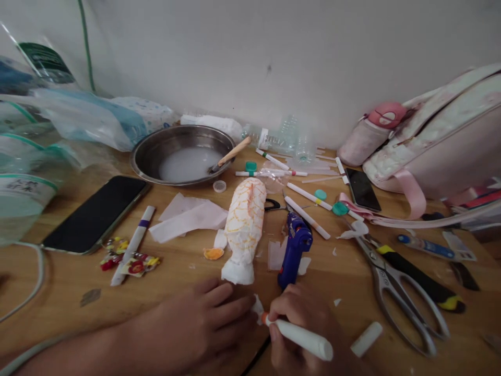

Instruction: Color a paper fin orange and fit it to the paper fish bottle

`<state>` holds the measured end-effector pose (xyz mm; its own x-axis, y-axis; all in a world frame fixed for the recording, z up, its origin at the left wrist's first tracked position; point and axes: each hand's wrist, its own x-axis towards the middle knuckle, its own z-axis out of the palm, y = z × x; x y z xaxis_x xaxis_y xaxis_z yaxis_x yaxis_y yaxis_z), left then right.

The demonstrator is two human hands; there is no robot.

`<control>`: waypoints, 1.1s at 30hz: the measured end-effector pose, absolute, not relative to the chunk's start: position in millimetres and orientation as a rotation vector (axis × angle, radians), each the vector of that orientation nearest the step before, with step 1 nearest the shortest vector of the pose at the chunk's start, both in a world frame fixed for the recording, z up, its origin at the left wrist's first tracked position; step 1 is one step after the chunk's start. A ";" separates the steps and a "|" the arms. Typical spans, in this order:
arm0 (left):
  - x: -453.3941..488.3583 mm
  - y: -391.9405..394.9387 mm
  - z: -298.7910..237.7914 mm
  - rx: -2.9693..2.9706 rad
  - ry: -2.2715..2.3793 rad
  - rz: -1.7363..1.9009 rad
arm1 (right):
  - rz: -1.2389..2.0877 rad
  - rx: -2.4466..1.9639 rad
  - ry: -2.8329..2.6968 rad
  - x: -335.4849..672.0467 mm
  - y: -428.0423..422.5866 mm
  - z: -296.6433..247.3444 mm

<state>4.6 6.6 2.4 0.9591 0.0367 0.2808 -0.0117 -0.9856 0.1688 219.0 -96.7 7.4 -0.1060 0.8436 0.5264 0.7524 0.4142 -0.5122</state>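
Observation:
In my right hand point(299, 326) is a white marker point(301, 338), gripped near its orange tip. The tip meets a small white piece point(258, 308), which looks like paper. My left hand point(207, 318) reaches in from the left, its fingertips closed on that piece's edge; the thumb is hidden. Just beyond my hands lies a white bottle-shaped form point(246, 224) with orange scale lines drawn on it. To its right rests a blue hot glue gun point(293, 245). A small orange-coloured piece point(213, 254) lies left of the form. A marker cap point(367, 338) sits right of my right hand.
A metal basin point(141, 162) of cloudy liquid holds a wooden-handled brush point(235, 151). Large scissors point(399, 297) and a black-and-yellow cutter point(422, 279) lie right. Phones point(96, 214), several markers point(309, 196), a pink bottle point(371, 136) and a bag point(442, 141) surround the work area.

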 end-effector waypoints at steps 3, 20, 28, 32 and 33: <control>4.7 6.2 2.6 2.940 0.033 0.411 | 0.098 -1.361 -1.901 217.9 -96.0 7.6; 5.0 5.2 1.4 2.884 0.028 0.490 | 0.150 -1.380 -1.913 222.4 -94.9 14.1; 0.5 5.9 -0.2 2.912 -0.001 0.396 | 0.265 -1.375 -1.914 223.5 -97.7 12.1; 1.2 6.8 1.5 2.918 -0.013 0.392 | 0.282 -1.363 -1.909 224.5 -97.8 11.7; 1.7 7.2 2.1 2.916 -0.015 0.400 | 0.284 -1.360 -1.904 224.9 -97.9 11.7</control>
<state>1.7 7.2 2.1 0.9634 0.0169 0.2675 -0.0366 -0.9804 0.1937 224.9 -97.9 11.7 -0.1392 0.8813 0.4516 0.7110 0.4063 -0.5739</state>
